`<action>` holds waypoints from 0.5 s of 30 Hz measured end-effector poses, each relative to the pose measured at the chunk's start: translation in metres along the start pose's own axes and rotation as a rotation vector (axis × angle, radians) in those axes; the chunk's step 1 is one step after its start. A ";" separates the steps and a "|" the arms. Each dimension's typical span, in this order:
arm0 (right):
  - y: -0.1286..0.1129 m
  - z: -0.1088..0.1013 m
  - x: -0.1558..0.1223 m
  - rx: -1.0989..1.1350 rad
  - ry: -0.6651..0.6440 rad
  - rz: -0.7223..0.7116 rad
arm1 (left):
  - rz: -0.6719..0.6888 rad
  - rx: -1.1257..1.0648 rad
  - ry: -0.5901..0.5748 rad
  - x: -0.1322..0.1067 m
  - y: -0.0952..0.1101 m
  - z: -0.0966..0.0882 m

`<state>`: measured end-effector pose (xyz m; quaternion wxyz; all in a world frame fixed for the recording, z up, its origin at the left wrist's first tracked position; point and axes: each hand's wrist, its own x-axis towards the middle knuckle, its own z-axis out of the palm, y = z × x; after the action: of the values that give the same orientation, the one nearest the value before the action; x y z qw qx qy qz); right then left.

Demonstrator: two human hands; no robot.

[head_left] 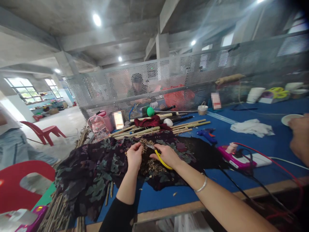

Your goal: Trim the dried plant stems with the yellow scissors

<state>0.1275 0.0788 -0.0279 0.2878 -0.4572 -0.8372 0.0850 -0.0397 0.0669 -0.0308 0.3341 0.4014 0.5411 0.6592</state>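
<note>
My right hand (167, 156) is closed around a pair of yellow-handled pliers or cutters (159, 157), whose metal jaws point left toward my other hand. In a pinch, my left hand (134, 156) holds something small at its fingertips, too small to make out. Between and beneath both hands lies a heap of dry brown plant bits (153, 167). It rests on a dark floral cloth (103, 161) spread over the blue table (156, 196).
Behind the cloth lie bamboo sticks (147, 131), a green ball (150, 111) and a pink bag (100, 124). On the right are a blue glue gun (207, 135), a magenta power strip (236, 158) with cables, and white tissue (252, 128). Another person's hand (300, 138) is at the right edge.
</note>
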 end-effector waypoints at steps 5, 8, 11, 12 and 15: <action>-0.004 0.002 0.000 -0.039 0.033 -0.010 | 0.032 0.025 -0.036 -0.005 0.007 0.001; -0.005 0.003 0.000 -0.015 0.049 -0.020 | 0.036 0.041 -0.066 -0.008 0.011 0.002; -0.004 0.001 0.000 0.000 0.025 -0.005 | 0.012 0.010 -0.058 -0.008 0.011 0.003; -0.004 0.001 0.000 0.004 0.014 0.003 | 0.004 -0.002 -0.052 -0.007 0.010 0.003; -0.004 -0.001 -0.001 0.007 -0.009 0.025 | -0.025 -0.042 -0.024 -0.006 0.006 0.004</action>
<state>0.1258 0.0757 -0.0259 0.2845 -0.4664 -0.8323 0.0936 -0.0338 0.0619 -0.0251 0.3573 0.3954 0.5280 0.6612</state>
